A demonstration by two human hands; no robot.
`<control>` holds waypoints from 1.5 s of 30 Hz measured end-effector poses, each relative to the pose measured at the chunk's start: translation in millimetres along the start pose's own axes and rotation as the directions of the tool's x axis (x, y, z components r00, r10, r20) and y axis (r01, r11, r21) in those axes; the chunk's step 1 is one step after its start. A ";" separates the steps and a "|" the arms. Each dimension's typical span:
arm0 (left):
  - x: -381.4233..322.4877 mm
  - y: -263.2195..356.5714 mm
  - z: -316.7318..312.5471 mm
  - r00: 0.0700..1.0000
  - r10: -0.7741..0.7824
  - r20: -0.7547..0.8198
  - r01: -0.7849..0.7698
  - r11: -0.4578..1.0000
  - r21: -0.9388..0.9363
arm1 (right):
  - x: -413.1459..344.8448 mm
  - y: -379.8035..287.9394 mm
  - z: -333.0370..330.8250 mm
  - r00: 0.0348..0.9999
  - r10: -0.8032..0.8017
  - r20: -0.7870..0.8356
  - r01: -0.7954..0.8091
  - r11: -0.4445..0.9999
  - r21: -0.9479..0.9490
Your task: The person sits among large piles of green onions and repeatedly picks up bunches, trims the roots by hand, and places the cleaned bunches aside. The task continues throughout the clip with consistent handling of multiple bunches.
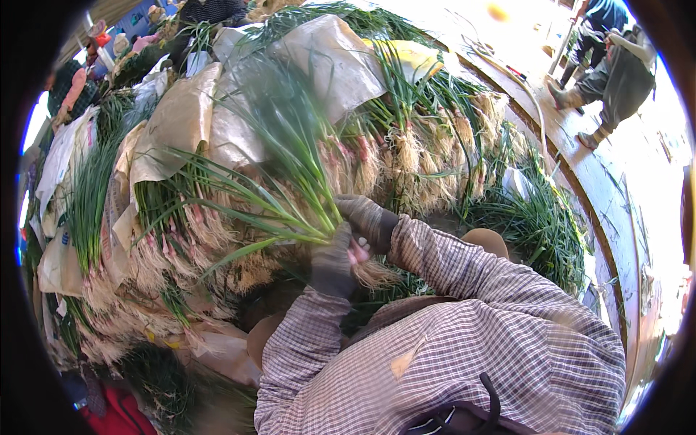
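My gloved left hand point(333, 261) is closed around the lower stems of a bunch of green garlic or similar allium plants point(312, 201). Against the same bunch, just above and to the right, my gloved right hand point(365, 217) grips the stems. Pinkish bulbs and pale stringy roots stick out below the hands, and the long green leaves fan out up and to the left, partly blurred. Beyond the hands lies a large heap of similar plants with roots point(364, 163) facing me, partly under pale plastic sheets point(329, 60).
Cut green leaves point(538, 234) pile up to my right. A hose point(535, 103) runs along the wet floor, where people in boots point(625, 81) stand. More people are at the upper left; red clothing point(117, 410) shows at the lower left.
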State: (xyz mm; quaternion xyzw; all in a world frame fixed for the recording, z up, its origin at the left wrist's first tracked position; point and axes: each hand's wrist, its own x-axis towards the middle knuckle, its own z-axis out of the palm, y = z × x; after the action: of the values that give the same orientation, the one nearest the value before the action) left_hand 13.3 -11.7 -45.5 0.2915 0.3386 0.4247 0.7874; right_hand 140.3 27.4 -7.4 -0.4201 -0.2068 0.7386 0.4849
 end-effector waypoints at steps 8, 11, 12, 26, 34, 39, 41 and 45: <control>-22.7 9.9 40.2 0.917 -0.204 0.343 0.188 0.979 0.081 | -60.7 -0.4 -26.1 0.998 0.026 0.063 -0.037 0.982 0.183; -14.4 1.1 25.3 0.850 -0.256 0.460 0.248 0.965 0.080 | -72.8 3.1 -27.1 0.989 0.125 -0.085 -0.108 0.977 0.182; -13.3 -3.0 21.1 0.841 -0.296 0.452 0.273 0.955 0.117 | -74.7 1.5 -31.0 0.988 0.139 -0.063 -0.127 0.977 0.170; -2.6 33.2 22.1 0.871 -0.106 0.479 0.191 0.973 -0.132 | -83.5 12.9 -74.6 0.910 -0.069 0.408 0.299 0.792 -0.532; -9.6 103.8 4.3 0.796 0.396 0.458 -0.313 0.917 -0.249 | -100.1 -6.1 -81.1 0.947 0.308 0.095 0.149 -0.157 -0.976; -2.2 110.2 2.7 0.936 0.248 0.250 -0.215 0.965 -0.151 | -34.0 -51.6 -15.2 0.940 -0.292 0.176 0.170 -0.047 -0.984; 5.0 99.7 9.2 0.991 0.021 0.133 0.016 0.963 -0.270 | 17.0 -82.2 16.5 0.830 -0.505 0.237 0.228 -0.079 -0.970; 5.8 88.9 17.1 0.987 0.057 -0.151 -0.082 0.983 -0.166 | 102.5 -122.9 55.1 0.910 -0.412 0.035 -0.089 -0.278 -0.957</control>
State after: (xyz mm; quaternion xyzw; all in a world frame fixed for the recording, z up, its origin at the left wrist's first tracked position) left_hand -12.9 32.1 29.5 0.2027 0.3471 0.4997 0.7673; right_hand 143.6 178.8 68.1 -0.7138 -0.6826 0.1309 0.0864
